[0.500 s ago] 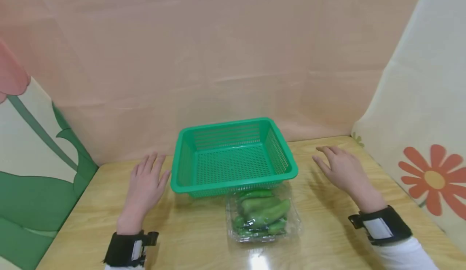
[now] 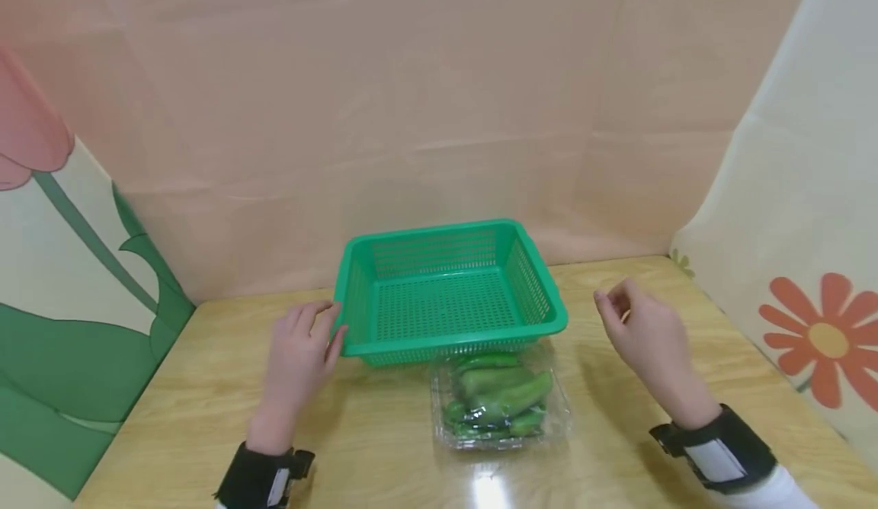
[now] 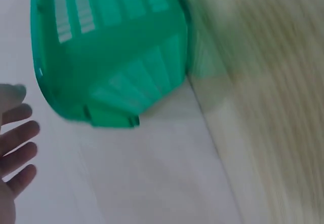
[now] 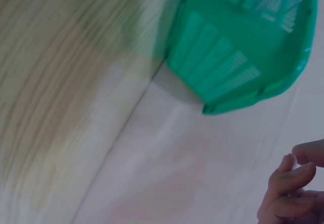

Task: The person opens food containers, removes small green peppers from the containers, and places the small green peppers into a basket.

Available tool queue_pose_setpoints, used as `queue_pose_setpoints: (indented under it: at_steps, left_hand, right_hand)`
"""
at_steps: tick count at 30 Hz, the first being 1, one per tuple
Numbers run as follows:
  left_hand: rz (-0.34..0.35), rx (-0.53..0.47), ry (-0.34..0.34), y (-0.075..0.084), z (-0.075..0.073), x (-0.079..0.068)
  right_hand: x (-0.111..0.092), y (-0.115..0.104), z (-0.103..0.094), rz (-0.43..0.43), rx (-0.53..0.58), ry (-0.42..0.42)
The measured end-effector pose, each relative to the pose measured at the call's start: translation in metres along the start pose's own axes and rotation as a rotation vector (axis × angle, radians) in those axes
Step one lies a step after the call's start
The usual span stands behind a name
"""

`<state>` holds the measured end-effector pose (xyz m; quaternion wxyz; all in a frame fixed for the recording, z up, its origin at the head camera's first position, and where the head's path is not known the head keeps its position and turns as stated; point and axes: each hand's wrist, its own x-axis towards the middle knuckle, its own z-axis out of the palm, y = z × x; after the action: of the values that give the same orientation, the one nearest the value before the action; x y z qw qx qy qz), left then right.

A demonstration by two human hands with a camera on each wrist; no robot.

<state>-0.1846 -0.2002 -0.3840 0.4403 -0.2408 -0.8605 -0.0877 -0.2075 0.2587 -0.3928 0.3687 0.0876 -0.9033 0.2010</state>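
Note:
A green plastic basket [image 2: 453,346] with mesh sides stands on the table with nothing inside. My left hand [image 2: 298,353] hovers at its left side, fingers loosely bent and fingertips close to the rim. In the left wrist view those fingers [image 3: 20,135] are spread apart and hold nothing. Off the basket's right side, my right hand [image 2: 648,337] hangs above the table, fingers loosely curled toward the thumb and nothing between them. Right in front of the basket lies a clear plastic box [image 2: 561,421] of green peppers [image 2: 504,398].
The wooden table [image 2: 384,448] meets a pink cloth backdrop [image 2: 439,128] just behind the basket. Printed panels with a tulip [image 2: 34,143] on the left and a red flower [image 2: 826,340] on the right close off the sides.
My left hand has moved right to the basket's rim, its fingers bending. The right hand's fingers have curled in toward the thumb. Basket and box have not moved on the table.

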Motion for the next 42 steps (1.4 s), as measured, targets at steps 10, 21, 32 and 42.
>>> queue_pose_setpoints:
  at_steps: [10, 21, 32, 42]
  left_hand:
    - [0.165, -0.029, 0.147, 0.039, 0.003, 0.003]
    - [0.234, -0.010, 0.044, 0.075, 0.004, -0.001]
    - [0.334, -0.058, 0.067, 0.093, 0.008, -0.002]
    - [0.401, -0.076, 0.027, 0.103, 0.009, -0.006]
  right_hand:
    - [-0.017, -0.041, -0.010, 0.024, 0.129, -0.101]
    - [-0.028, -0.090, -0.026, 0.174, 0.568, -0.478]
    - [-0.041, -0.140, -0.020, 0.268, 0.979, -1.033]
    - [-0.058, -0.161, -0.006, 0.211, 1.164, -1.288]
